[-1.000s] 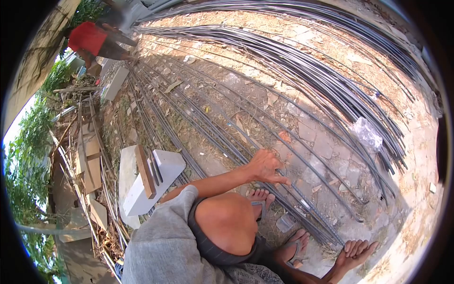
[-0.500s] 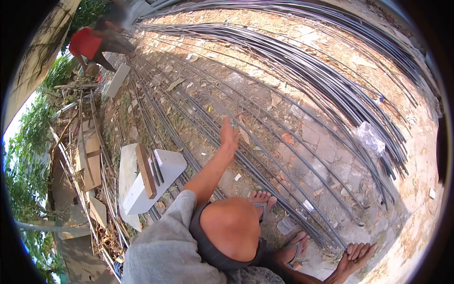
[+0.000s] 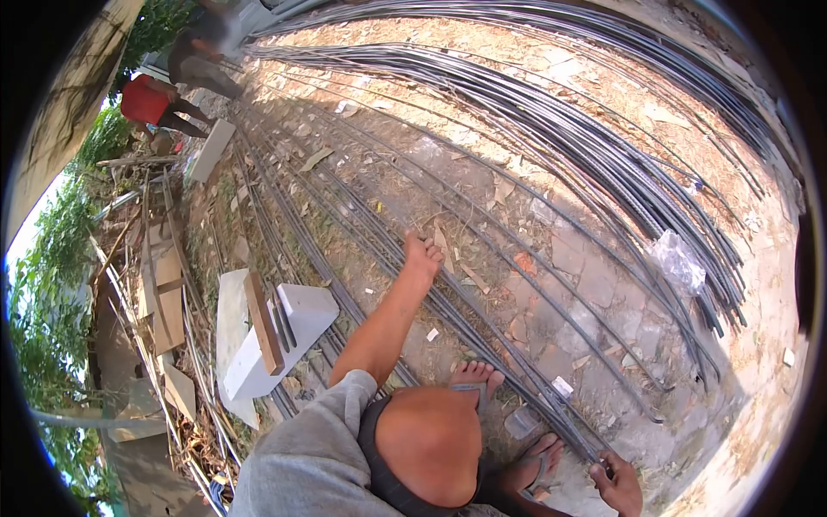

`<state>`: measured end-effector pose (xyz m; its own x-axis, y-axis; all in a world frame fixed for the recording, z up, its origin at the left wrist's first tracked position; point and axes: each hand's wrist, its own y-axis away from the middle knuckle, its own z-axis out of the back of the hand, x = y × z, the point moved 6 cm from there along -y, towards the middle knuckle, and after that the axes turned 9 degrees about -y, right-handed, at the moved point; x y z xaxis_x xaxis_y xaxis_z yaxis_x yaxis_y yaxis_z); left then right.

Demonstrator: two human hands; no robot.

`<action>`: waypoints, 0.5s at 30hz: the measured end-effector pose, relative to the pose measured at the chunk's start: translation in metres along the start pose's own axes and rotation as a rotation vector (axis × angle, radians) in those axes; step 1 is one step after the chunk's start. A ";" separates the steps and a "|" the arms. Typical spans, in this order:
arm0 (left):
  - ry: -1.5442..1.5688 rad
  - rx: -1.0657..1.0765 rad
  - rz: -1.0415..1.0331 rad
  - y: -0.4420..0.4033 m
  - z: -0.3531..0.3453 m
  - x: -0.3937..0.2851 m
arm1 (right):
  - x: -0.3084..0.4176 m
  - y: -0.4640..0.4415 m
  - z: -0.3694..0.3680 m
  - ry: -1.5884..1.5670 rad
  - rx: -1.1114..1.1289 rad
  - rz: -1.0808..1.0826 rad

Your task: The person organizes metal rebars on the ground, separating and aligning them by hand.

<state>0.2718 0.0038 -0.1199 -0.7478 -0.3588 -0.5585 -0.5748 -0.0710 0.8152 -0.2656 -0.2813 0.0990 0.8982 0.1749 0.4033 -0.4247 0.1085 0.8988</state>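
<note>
My left hand (image 3: 422, 252) is closed in a fist over the long dark steel rods (image 3: 482, 340), in the middle of the view. Its fingers hide whatever they may hold. At the lower right, my right hand (image 3: 617, 484) has its thumb and fingers curled at the near end of a steel rod (image 3: 575, 438). These rods run in a narrow bundle past my sandaled feet (image 3: 544, 461) toward the far upper left. My bent knee (image 3: 431, 448) is between my two arms.
A thick bundle of bars (image 3: 594, 146) curves along the right, with a clear plastic bag (image 3: 678, 262) on it. White blocks (image 3: 301, 314) carry a wooden strip (image 3: 264, 323) at left. A person in red (image 3: 145, 101) and another person (image 3: 202, 69) bend at the far left.
My left hand has curled into a fist and lowered slightly. My right hand has moved left from a palm-up pose onto the rod end. The person in red has shifted left.
</note>
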 end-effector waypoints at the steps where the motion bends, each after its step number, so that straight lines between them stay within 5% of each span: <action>1: 0.000 0.016 0.001 -0.015 0.010 0.005 | 0.000 -0.010 -0.007 0.061 -0.121 0.194; 4: -0.011 0.025 0.000 -0.022 0.023 0.002 | -0.041 -0.044 -0.043 0.048 -0.072 0.292; 5: -0.031 0.001 0.004 -0.001 0.017 -0.002 | -0.054 -0.051 -0.050 0.014 -0.031 0.089; 8: -0.042 0.029 -0.041 0.006 0.017 -0.025 | -0.083 -0.084 -0.072 -0.305 0.032 0.257; 12: -0.014 0.145 -0.102 0.056 -0.017 -0.053 | -0.059 -0.078 -0.056 -0.263 -0.029 0.344; 15: 0.007 0.038 -0.090 0.047 -0.028 -0.037 | -0.045 -0.073 -0.045 -0.259 -0.055 0.332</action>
<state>0.2815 -0.0128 -0.0563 -0.6899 -0.3595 -0.6283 -0.6520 -0.0685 0.7551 -0.2797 -0.2534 0.0073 0.7076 -0.0420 0.7054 -0.6947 0.1416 0.7053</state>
